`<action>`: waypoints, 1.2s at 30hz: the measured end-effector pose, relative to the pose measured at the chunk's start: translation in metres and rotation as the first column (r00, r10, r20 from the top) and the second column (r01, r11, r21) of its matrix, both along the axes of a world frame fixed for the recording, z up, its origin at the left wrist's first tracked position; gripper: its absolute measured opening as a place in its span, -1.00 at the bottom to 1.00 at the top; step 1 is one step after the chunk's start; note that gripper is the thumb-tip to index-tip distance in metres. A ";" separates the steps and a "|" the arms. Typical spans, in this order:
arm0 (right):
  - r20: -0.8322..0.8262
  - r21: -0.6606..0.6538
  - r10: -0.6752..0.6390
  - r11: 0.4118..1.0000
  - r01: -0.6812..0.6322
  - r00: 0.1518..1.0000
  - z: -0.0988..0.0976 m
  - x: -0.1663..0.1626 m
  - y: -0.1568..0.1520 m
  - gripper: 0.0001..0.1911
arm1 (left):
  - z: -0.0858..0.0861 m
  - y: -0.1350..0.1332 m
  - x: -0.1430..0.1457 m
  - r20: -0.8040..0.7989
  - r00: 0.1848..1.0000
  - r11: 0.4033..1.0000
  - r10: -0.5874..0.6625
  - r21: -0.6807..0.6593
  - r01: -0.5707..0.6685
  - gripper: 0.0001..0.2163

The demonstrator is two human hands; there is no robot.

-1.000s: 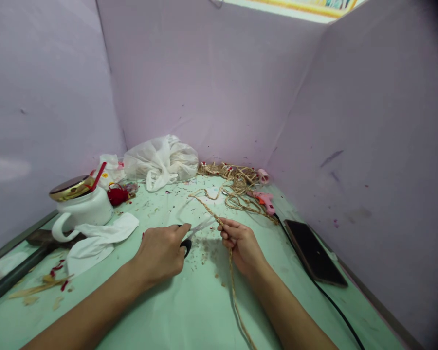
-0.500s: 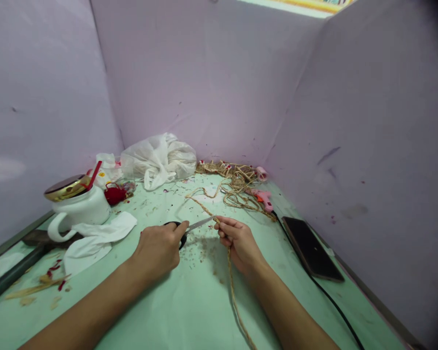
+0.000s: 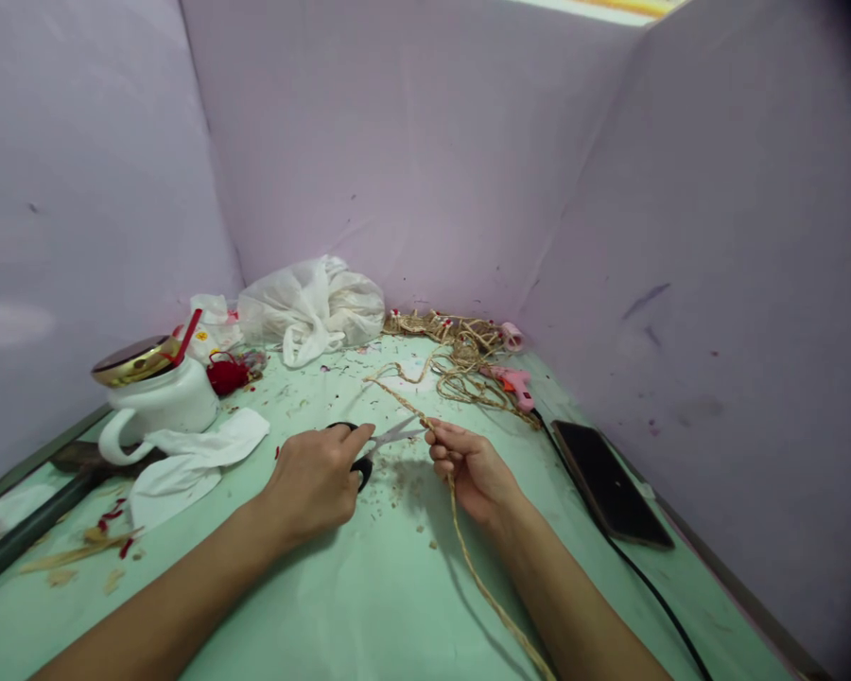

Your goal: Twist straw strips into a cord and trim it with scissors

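My left hand (image 3: 319,478) grips a pair of scissors (image 3: 395,433) with black handles. Their blades stand apart and point right, with the tips close to the braided jute cord. Fingers closed, my right hand (image 3: 468,463) pinches that jute cord (image 3: 482,582) just right of the blades. From the pinch, one length runs down toward the bottom edge of the view, and the other runs away from me toward a tangle of cord (image 3: 468,378) at the back. Whether the blades touch the cord I cannot tell.
On the left are a white mug (image 3: 174,402) with a gold-rimmed lid, a white cloth (image 3: 199,463) and a hammer (image 3: 49,511). A plastic bag (image 3: 319,307) lies at the back. On the right are a pink glue gun (image 3: 516,386), its black cable (image 3: 645,586) and a phone (image 3: 614,482).
The scissor blades have opened from nearly closed. The near length of cord has swung to the right, while my right hand keeps its pinch. The view has shifted slightly.
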State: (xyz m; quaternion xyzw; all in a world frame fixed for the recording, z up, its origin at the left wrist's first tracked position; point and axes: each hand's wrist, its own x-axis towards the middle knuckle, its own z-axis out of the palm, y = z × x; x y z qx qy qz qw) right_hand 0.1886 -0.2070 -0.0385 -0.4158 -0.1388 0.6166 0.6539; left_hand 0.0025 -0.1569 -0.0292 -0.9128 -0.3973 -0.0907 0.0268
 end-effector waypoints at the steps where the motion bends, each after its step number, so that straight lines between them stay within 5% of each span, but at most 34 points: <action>1: -0.003 -0.005 0.008 1.000 -0.008 1.000 0.000 -0.001 -0.001 -0.87 | -0.001 -0.001 0.000 -0.011 1.000 1.000 -0.010 0.014 0.010 -0.55; 17: 0.005 0.051 0.057 0.997 -0.057 0.998 0.004 -0.003 -0.003 -0.85 | 0.002 -0.003 0.001 -0.040 0.999 0.998 0.002 -0.067 -0.005 -0.56; 23: 0.005 0.040 0.051 0.998 -0.051 0.999 0.002 -0.003 -0.002 -0.83 | 0.000 0.000 0.001 0.248 0.967 0.953 0.052 -0.303 0.026 -0.66; 25: 0.002 0.049 0.055 0.997 -0.055 0.998 0.002 -0.003 -0.002 -0.83 | -0.002 0.003 0.004 0.464 0.861 0.857 0.207 -0.510 0.069 -0.75; 27: 0.001 0.057 0.087 0.995 -0.087 0.996 0.002 -0.003 -0.003 -0.84 | -0.002 0.007 0.008 0.596 0.670 0.704 0.442 -0.694 0.153 -0.73; 31: 0.035 0.062 0.220 0.973 -0.222 0.975 -0.001 -0.005 -0.006 -0.84 | 0.000 0.023 0.016 0.565 0.314 0.454 0.763 -0.814 0.363 -0.67; 33: 0.062 0.058 0.297 0.952 -0.300 0.953 -0.003 -0.006 -0.008 -0.83 | 0.001 0.037 0.021 0.528 0.247 0.382 0.813 -0.802 0.459 -0.72; 36: 0.095 0.062 0.394 0.914 -0.401 0.914 -0.007 -0.008 -0.010 -0.83 | 0.002 0.057 0.027 0.555 0.196 0.390 0.808 -0.754 0.529 -0.79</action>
